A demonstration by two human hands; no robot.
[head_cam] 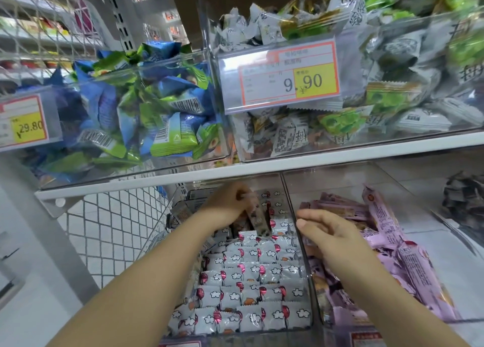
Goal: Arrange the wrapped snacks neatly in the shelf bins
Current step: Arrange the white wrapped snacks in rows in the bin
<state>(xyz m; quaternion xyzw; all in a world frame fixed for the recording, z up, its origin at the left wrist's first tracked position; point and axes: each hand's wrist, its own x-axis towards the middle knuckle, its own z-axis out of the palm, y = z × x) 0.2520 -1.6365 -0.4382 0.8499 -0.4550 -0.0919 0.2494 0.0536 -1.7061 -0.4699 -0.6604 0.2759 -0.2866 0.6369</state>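
White wrapped snacks with red balloon prints point(251, 281) lie in overlapping rows in a clear lower shelf bin point(306, 270). My left hand point(230, 202) reaches to the back of that bin and is closed on a dark-ended snack packet point(258, 222) held upright. My right hand point(330, 231) hovers over the divider between this bin and the neighbouring one, fingers loosely apart and holding nothing. Pale purple wrapped snacks point(387, 242) fill the bin to the right, some standing on end.
Above the white shelf board point(288, 163), clear upper bins hold blue-green packets point(146, 110) and grey-green packets point(392, 90), with price tags point(282, 76) on their fronts. A white wire mesh panel point(110, 231) stands at the left. Dark packets point(463, 200) sit far right.
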